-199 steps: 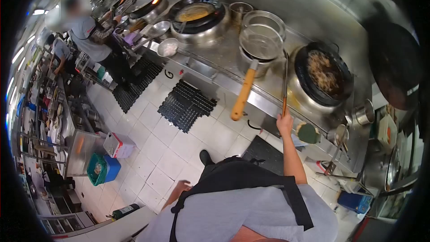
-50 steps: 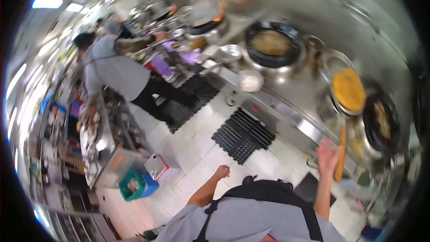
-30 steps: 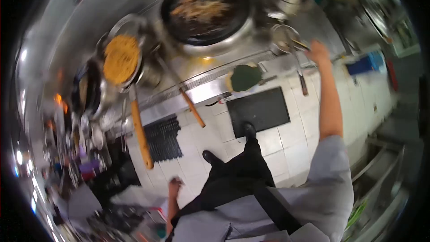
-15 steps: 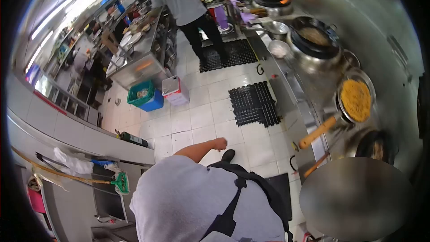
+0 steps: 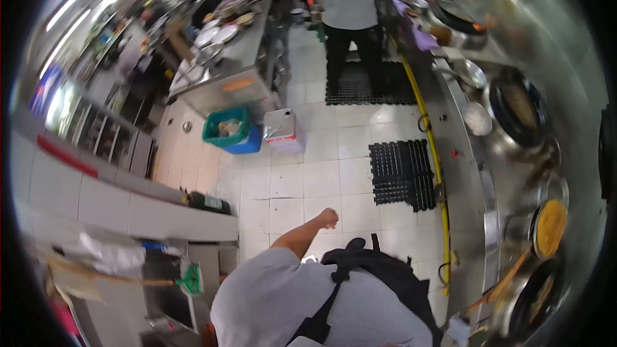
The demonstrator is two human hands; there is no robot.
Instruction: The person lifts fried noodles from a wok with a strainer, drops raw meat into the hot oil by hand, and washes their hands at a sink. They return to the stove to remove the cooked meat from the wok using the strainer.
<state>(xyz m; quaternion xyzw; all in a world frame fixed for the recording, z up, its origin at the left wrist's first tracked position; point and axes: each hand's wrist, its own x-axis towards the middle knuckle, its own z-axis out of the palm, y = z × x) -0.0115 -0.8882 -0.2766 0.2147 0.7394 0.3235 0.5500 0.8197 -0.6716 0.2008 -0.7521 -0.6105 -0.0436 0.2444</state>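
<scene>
My left hand (image 5: pixel 329 218) is in front of my body above the white tiled floor. Its fingers are curled and nothing shows in them. My right hand is not in view. At the right, a strainer with yellow noodles (image 5: pixel 551 228) rests over the stove counter. Below it, a wooden handle (image 5: pixel 511 276) slants beside a dark wok (image 5: pixel 536 302). A crumpled pale item (image 5: pixel 458 330) is at the bottom right, too blurred to name. My grey shirt (image 5: pixel 276 302) and black apron (image 5: pixel 379 270) fill the lower middle.
A person in grey (image 5: pixel 347 0) stands on a black mat (image 5: pixel 369 83) by the stoves. Another mat (image 5: pixel 402 173) lies nearer. A green-lined blue bin (image 5: pixel 228 132), a white box (image 5: pixel 283 130) and a fire extinguisher (image 5: pixel 207 202) are left. A white bowl (image 5: pixel 477 119) sits on the counter.
My view has turned, so the stove counter and the noodles are farther right and lower. My left hand is slightly lower in view, still curled. The person ahead stands more upright.
</scene>
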